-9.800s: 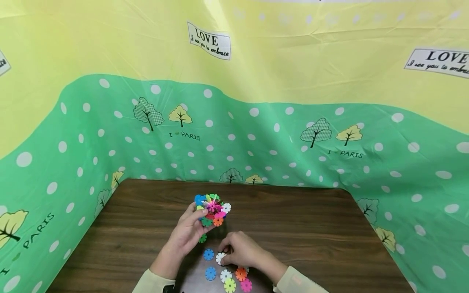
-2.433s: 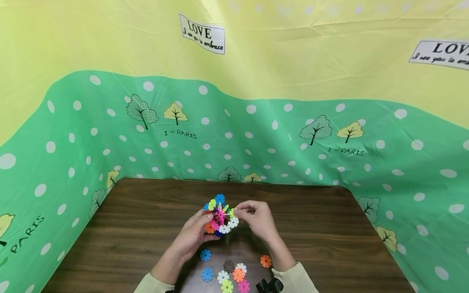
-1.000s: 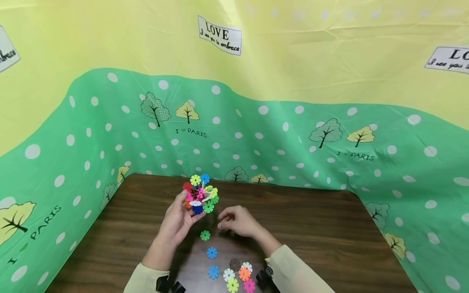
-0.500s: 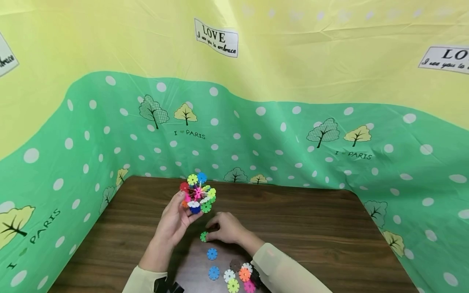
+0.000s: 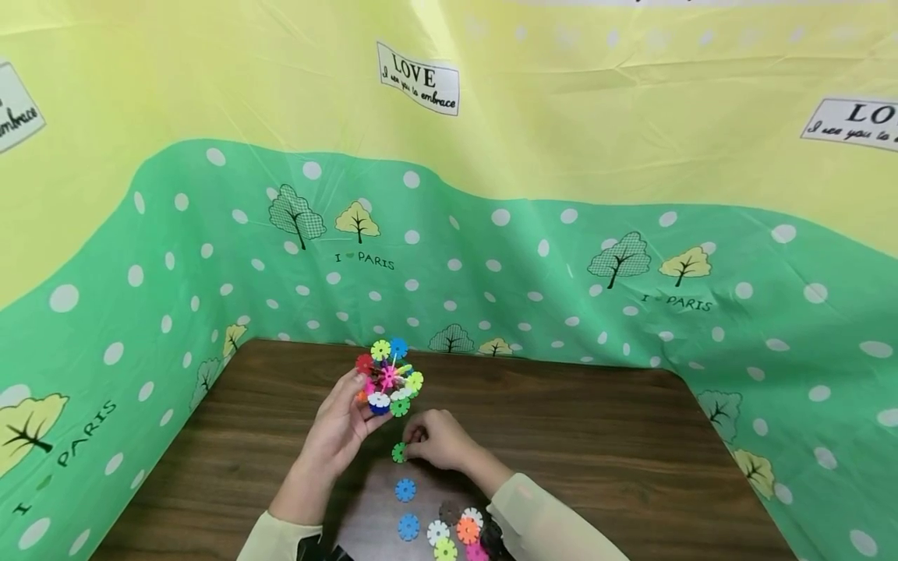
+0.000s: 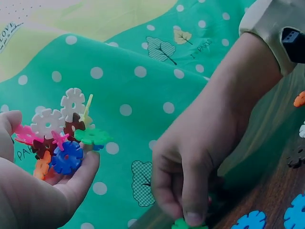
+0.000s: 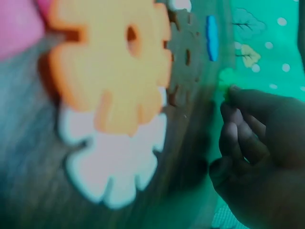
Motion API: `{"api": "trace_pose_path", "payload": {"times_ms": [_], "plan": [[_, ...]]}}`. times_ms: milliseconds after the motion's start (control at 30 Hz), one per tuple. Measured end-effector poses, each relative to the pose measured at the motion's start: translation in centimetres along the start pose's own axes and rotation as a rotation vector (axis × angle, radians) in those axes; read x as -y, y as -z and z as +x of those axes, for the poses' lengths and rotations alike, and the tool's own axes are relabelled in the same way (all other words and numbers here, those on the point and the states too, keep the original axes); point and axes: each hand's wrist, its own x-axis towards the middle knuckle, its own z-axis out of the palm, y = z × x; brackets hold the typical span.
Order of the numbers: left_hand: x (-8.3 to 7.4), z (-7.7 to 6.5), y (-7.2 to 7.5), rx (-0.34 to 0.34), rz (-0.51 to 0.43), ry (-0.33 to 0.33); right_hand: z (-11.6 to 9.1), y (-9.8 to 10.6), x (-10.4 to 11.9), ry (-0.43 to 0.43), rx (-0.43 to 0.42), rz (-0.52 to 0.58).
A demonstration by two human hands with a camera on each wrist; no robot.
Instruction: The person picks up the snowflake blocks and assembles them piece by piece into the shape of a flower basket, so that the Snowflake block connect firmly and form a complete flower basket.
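Note:
My left hand (image 5: 335, 432) holds up a round cluster of interlocking snowflake discs (image 5: 389, 378) in many colours, thumb on one side and fingers beneath. In the left wrist view the cluster (image 6: 66, 160) shows white, blue, brown, pink, orange and green discs. Just below it in the head view, my right hand (image 5: 443, 441) pinches the edge of a loose green snowflake disc (image 5: 398, 453) at the table. The right wrist view shows thumb and fingers of that hand (image 7: 259, 143) at the green disc (image 7: 228, 82), which is blurred.
Two blue discs (image 5: 405, 490) lie nearer me on the brown wooden table (image 5: 603, 444). Beside them is a loose group of white, brown, yellow, pink and orange discs (image 5: 468, 531), partly hidden by the right wrist camera. A green and yellow printed cloth (image 5: 491, 296) hangs around the table.
Earlier my right hand was at the cluster with a yellow disc, which now sits on the cluster. Since then the right hand has come down and left to the green disc and taken hold of it.

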Motion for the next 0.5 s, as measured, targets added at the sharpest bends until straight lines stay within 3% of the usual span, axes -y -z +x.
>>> {"api": "trace_pose_path", "payload": {"times_ms": [233,400,500], "plan": [[0.6,0.1,-0.3,-0.018,0.037,0.029,-2.0,2.8,-0.4,0.002,-0.058,0.110],[1.4,0.0,-0.7,0.003,0.060,0.064,-3.7,5.3,-0.4,-0.022,-0.229,0.190],[2.0,0.0,-1.0,0.035,0.077,0.088,-4.7,6.6,-0.2,-0.064,-0.350,0.301]]}}
